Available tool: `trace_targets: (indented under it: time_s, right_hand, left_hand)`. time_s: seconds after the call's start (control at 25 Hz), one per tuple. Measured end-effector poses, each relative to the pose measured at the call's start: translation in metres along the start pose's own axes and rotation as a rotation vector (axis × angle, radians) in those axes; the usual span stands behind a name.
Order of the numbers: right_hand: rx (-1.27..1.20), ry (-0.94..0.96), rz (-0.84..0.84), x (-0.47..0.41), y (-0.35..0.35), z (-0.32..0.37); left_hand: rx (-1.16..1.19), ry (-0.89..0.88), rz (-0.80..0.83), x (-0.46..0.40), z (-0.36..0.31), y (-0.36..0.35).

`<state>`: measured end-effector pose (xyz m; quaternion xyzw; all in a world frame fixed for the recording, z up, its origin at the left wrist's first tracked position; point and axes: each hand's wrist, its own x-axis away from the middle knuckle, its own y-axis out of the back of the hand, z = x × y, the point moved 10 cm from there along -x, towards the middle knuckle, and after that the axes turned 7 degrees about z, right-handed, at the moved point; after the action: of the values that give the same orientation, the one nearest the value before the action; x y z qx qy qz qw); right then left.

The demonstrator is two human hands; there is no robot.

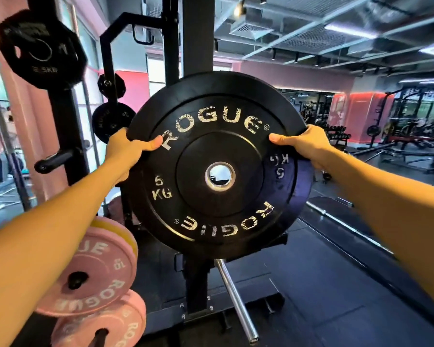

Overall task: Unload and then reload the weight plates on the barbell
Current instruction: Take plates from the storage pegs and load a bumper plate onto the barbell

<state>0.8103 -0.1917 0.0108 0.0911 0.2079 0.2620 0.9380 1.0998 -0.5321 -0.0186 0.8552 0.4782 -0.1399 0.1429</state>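
Plate (218, 166) upright between hands — left grip (125, 152), right grip (305, 146) each clamping rim, thumbs on face.

- Head-worn wide-angle camera looks forward and slightly down, close on a black weight plate (217, 166) held at arm's length.
- Gym rack (197, 46) stands just behind.

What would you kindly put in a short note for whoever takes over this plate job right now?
Left hand and right hand each grip the rim of the black 5 kg plate, held upright in the air, on no sleeve.
The bare barbell sleeve pokes out below the plate.
Pink plates sit on the rack pegs at lower left.
Left: whether this plate goes to the sleeve or to storage is unclear.
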Motion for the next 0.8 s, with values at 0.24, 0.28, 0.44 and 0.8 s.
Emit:
trace_targets:
  time_s: [0.24, 0.28, 0.44, 0.8]
  right_hand:
    - [-0.01, -0.003, -0.023, -0.04, 0.052, -0.045]
    - [-0.011, -0.005, -0.021, -0.05, 0.059, -0.052]
    - [-0.016, 0.0, 0.0, -0.085, 0.078, -0.069]
    - [-0.078, 0.026, 0.094, -0.14, 0.1, -0.104]
  left_hand:
    - [-0.023, -0.032, 0.016, -0.024, 0.001, -0.073]
    - [-0.023, -0.026, 0.022, -0.028, 0.003, -0.084]
    - [-0.034, -0.005, 0.004, -0.041, 0.008, -0.117]
    - [-0.092, -0.023, -0.072, -0.047, -0.003, -0.168]
